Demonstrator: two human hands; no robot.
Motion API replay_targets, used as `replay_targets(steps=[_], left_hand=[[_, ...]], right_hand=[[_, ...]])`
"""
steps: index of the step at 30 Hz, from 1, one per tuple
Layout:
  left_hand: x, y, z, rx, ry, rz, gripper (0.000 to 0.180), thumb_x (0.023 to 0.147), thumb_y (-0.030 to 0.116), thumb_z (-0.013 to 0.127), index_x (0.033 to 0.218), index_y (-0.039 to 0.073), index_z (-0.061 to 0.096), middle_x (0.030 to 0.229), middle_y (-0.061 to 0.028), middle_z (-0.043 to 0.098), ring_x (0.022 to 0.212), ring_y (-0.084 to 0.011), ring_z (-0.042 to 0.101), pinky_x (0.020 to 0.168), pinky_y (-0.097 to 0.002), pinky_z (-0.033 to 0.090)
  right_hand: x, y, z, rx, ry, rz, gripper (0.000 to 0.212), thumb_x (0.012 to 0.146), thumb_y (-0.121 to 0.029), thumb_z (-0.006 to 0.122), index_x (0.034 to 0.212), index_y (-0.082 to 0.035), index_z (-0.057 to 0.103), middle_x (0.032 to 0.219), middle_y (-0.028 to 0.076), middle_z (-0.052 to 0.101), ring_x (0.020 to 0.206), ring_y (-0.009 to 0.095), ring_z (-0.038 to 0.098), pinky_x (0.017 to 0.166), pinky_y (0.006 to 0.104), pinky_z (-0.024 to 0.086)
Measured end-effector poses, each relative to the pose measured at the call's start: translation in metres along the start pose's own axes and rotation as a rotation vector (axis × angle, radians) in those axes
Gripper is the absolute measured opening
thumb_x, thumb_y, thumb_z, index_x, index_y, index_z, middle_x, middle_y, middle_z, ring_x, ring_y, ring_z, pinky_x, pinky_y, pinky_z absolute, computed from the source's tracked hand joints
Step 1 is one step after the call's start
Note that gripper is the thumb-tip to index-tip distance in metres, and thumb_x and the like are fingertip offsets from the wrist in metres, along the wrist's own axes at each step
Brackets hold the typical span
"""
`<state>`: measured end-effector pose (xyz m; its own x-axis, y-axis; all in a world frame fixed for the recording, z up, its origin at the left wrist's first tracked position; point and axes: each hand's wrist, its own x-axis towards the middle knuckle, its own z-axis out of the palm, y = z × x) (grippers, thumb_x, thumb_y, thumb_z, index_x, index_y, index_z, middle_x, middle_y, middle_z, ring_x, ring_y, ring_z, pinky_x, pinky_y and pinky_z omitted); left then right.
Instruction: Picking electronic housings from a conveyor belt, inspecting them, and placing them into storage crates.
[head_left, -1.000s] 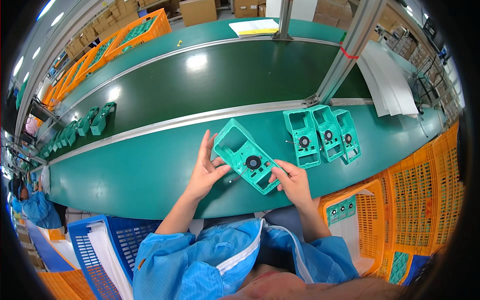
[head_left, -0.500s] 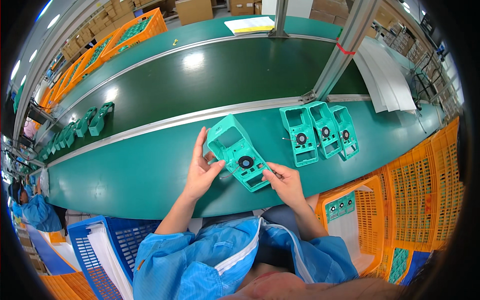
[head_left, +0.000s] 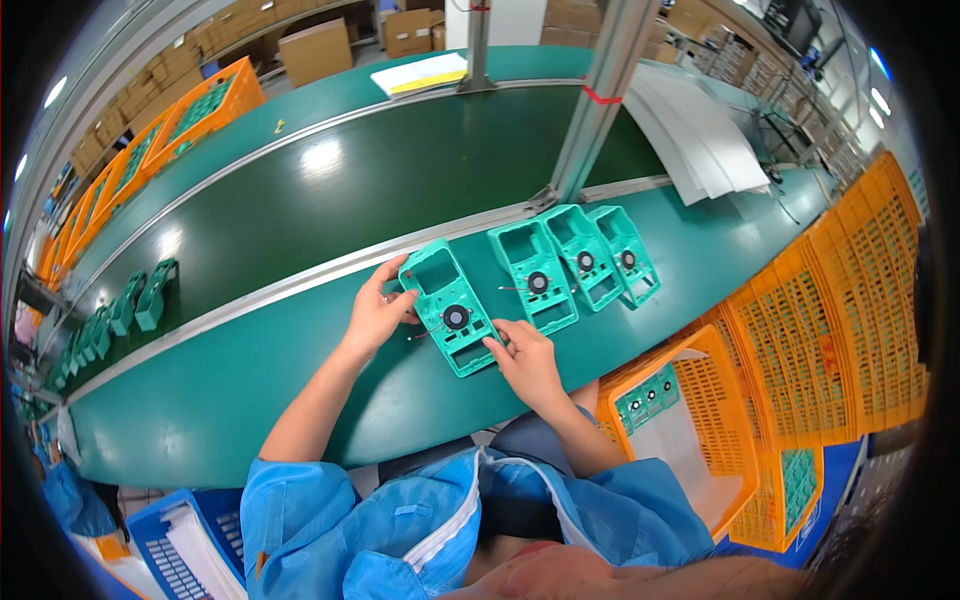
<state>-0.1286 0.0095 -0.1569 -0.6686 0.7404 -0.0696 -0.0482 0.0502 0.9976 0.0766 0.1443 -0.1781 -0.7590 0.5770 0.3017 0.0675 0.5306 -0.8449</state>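
Evidently both grips are closed on one green plastic fan housing point(head_left: 439, 297): the left grip point(head_left: 378, 312) pinches its left wall by the large opening, the right grip point(head_left: 527, 362) its lower right edge. The housing lies in front of the person, left of three matching housings point(head_left: 583, 244) on the green surface point(head_left: 250, 400); whether it touches the surface is unclear. Holding it well probably means light pressure on the rigid walls, thumbs clear of the round black fan point(head_left: 455, 318), and the loose fan lead point(head_left: 422, 335) free of the left fingers.

At lower right, an orange crate point(head_left: 737, 405) contains fan-fitted green pieces point(head_left: 648, 396) against a white liner sheet point(head_left: 662, 440). Beyond it, a smaller-looking orange bin point(head_left: 757, 518) has green parts point(head_left: 799, 482). The blue crate point(head_left: 150, 545) at lower left carries white sheets point(head_left: 190, 548); upper left, an orange crate point(head_left: 243, 95) is filled with small green parts point(head_left: 203, 108).
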Motion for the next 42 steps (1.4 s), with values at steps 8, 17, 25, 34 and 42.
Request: replay_targets(steps=[8, 17, 25, 34, 42], left_hand=[[0.042, -0.01, 0.033, -0.046, 0.004, -0.078, 0.062, 0.088, 0.014, 0.066, 0.14, 0.0, 0.036, 0.122, -0.0149, 0.048, 0.077, -0.0183, 0.066, 0.064, -0.0302, 0.058], [0.048, -0.007, -0.051, 0.366, 0.191, 0.211, 0.062, 0.088, 0.021, 0.066, 0.142, 0.006, 0.038, 0.134, -0.0192, 0.047, 0.084, -0.0161, 0.066, 0.065, -0.0291, 0.055], [-0.045, -0.006, -0.401, 0.968, 1.211, -0.177, 0.064, 0.076, 0.015, 0.055, 0.134, -0.003, 0.036, 0.108, -0.0312, 0.061, 0.101, -0.0448, 0.06, 0.088, -0.0477, 0.049], [-0.052, -0.003, -0.444, 0.713, 1.059, -0.523, 0.05, 0.079, 0.007, 0.061, 0.125, -0.002, 0.043, 0.092, -0.0209, 0.065, 0.05, -0.0272, 0.065, 0.037, -0.0389, 0.051], [-0.053, -0.02, -0.41, 1.1, 1.037, 0.177, 0.02, 0.078, 0.002, 0.065, 0.095, 0.001, 0.054, 0.084, -0.0212, 0.067, 0.078, -0.0403, 0.065, 0.071, -0.0407, 0.052]], right_hand=[[0.003, -0.001, -0.019, -0.165, 0.212, -0.057, 0.024, 0.082, -0.006, 0.069, 0.105, -0.002, 0.063, 0.097, 0.015, 0.059, 0.066, 0.025, 0.062, 0.054, 0.033, 0.05], [-0.008, -0.008, -0.033, -0.128, 0.149, -0.097, 0.019, 0.085, 0.001, 0.062, 0.104, -0.001, 0.065, 0.105, 0.012, 0.057, 0.072, 0.015, 0.057, 0.058, 0.0245, 0.048], [-0.003, -0.004, -0.033, -0.099, 0.063, -0.188, 0.017, 0.085, 0.005, 0.06, 0.1, 0.0, 0.065, 0.099, 0.009, 0.057, 0.064, 0.01, 0.05, 0.051, 0.0225, 0.04], [-0.001, -0.011, -0.026, -0.06, 0.023, -0.116, 0.016, 0.085, 0.006, 0.059, 0.099, 0.001, 0.065, 0.095, 0.009, 0.057, 0.063, 0.009, 0.05, 0.049, 0.0207, 0.038], [0.006, -0.018, -0.017, -0.021, 0.075, -0.198, 0.013, 0.084, 0.005, 0.06, 0.095, 0.0, 0.065, 0.09, 0.007, 0.059, 0.061, 0.008, 0.05, 0.05, 0.02, 0.038]])
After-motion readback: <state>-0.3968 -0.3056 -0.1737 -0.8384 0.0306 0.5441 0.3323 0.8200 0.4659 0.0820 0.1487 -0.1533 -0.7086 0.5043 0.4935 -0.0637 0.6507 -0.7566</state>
